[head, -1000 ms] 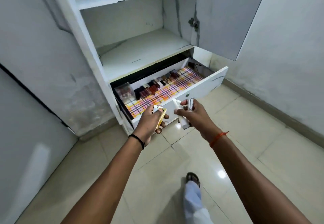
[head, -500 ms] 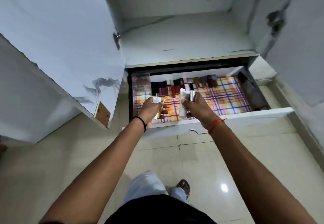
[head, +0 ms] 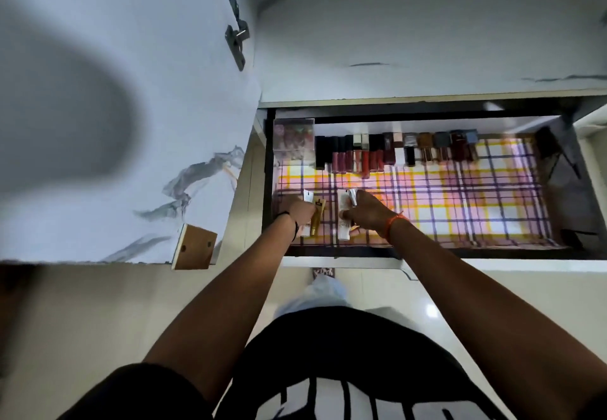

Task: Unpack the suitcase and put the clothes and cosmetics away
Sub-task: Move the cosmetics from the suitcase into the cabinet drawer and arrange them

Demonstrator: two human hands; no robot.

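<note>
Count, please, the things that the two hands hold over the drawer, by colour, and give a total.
White tubes: 2, one in the left hand at, one in the right hand at
Gold tubes: 1, left hand
Silver items: 1, right hand
Total: 4

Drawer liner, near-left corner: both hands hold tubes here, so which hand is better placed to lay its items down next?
Probably the left hand. Its gold tube and white one already lie low over the liner, by the drawer's left wall. The right hand grips a white tube and a silver item, fingers curled round them.
</note>
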